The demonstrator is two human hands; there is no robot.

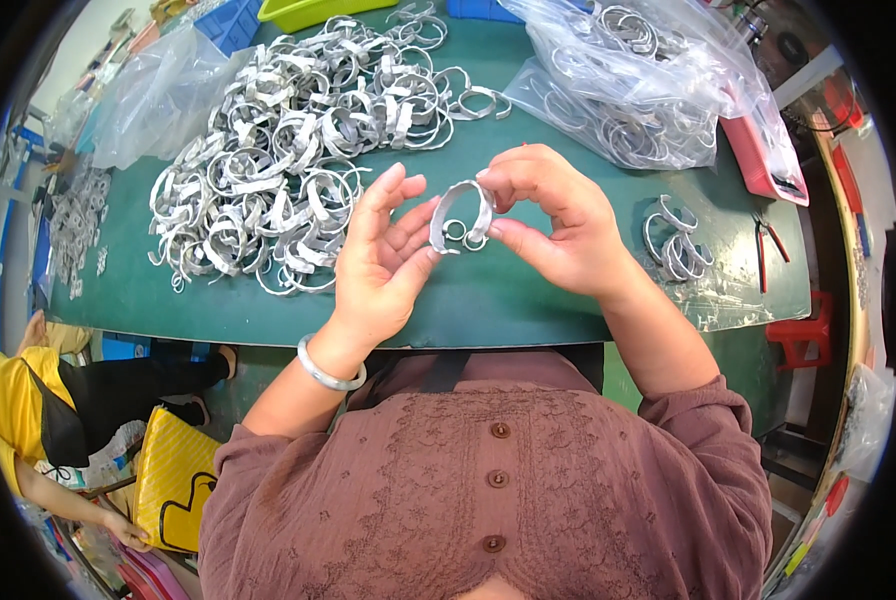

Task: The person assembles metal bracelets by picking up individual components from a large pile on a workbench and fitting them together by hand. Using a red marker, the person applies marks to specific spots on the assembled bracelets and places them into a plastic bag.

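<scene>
Above the near side of a green bench (pixel 528 318), you are holding up a silver-grey open cuff (pixel 484 212) between both hands, your left hand (pixel 376 268) gripping its lower left end with thumb and fingers while your right hand (pixel 568 228) is pinching its right side. Just beyond, to the right, a small cluster of similar cuffs (pixel 678 250) is lying near red-handled pliers (pixel 763 255). Across the left, a big heap of cuffs (pixel 298 150) is sprawling over the bench; at the far right, a clear plastic bag (pixel 628 100) is holding more. You are seemingly midway through one piece, with many others waiting; which group is finished, the view is not revealing.
</scene>
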